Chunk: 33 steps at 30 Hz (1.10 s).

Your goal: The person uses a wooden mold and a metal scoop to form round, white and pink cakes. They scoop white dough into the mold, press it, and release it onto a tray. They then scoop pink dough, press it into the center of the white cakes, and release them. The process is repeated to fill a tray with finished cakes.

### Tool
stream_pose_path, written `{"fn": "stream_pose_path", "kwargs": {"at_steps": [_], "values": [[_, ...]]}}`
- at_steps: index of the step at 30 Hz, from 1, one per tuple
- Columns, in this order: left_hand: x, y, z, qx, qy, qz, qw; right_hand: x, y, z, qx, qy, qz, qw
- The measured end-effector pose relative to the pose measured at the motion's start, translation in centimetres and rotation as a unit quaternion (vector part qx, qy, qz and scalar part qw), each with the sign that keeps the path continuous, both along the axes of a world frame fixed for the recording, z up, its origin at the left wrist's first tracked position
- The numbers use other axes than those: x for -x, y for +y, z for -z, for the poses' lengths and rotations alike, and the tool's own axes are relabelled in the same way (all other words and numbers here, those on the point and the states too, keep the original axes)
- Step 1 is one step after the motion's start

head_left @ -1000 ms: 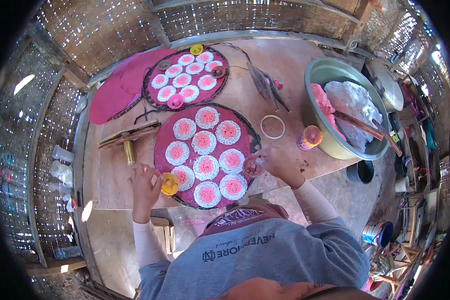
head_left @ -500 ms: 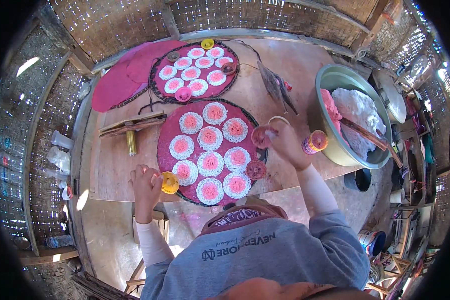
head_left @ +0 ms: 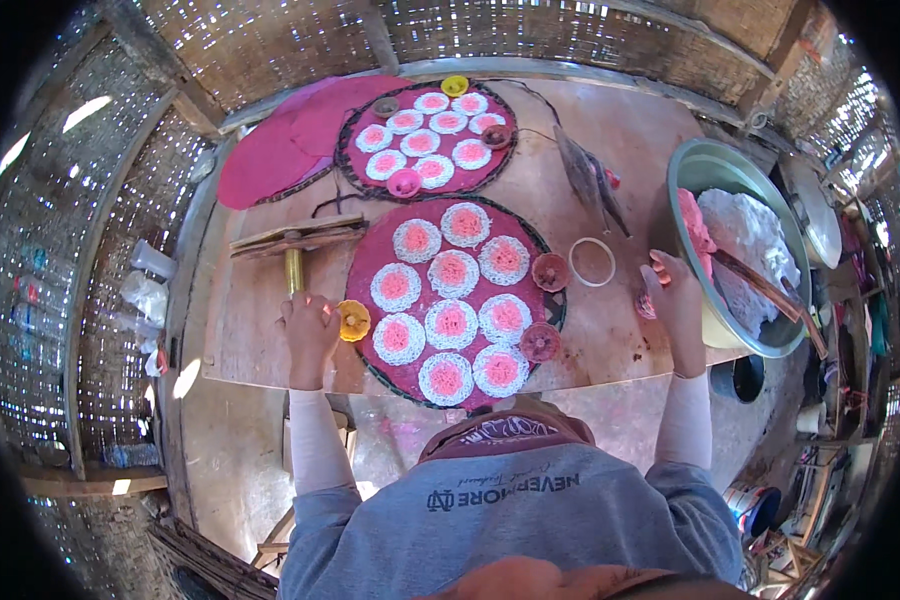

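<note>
My left hand (head_left: 310, 325) is closed with its thumb side at a yellow fluted cup (head_left: 354, 321), beside the left rim of a round magenta tray (head_left: 435, 300). Pink-centred white lacy discs (head_left: 451, 323) lie on this tray. Over at the right, my right hand (head_left: 676, 295) curls about a small pink striped cylinder (head_left: 646, 304), partly hidden by the fingers. Along the tray's right rim sit two pink fluted cups, an upper one (head_left: 550, 272) and a lower one (head_left: 540, 342). A pale ring (head_left: 592, 262) rests between tray and right hand.
A large green basin (head_left: 685, 160) holds white and pink material and a wooden paddle (head_left: 760, 285). Behind, another tray (head_left: 365, 180) bears similar discs and cups. A wooden tool (head_left: 300, 235) with a yellow cylinder (head_left: 294, 272) lies above my left hand.
My right hand has left the upper pink cup and moved right to the striped cylinder. My left hand has moved farther up the table with the yellow cup. The view has shifted.
</note>
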State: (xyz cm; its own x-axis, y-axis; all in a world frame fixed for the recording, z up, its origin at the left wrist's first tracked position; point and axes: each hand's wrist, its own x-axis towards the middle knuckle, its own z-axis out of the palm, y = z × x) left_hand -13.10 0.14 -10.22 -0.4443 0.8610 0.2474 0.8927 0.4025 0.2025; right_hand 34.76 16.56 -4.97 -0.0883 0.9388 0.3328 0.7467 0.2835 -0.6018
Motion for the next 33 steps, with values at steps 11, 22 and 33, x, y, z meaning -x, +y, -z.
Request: {"fn": "stream_pose_path", "kwargs": {"at_steps": [11,22,33], "values": [[1.2,2.5,1.0,-0.135,0.105,0.036,0.985,-5.4,-4.1,3.7,-0.013,-0.086,0.193,0.977],[-21.2,7.6,-7.8,-0.113,-0.099,0.451,0.88,-4.7,-2.2,6.3,-0.046,0.022,0.267,0.962],[-17.7,2.5,-6.4,-0.179,-0.224,0.427,0.858,6.7,-1.1,-3.6,-0.097,0.103,-0.094,0.985]]}}
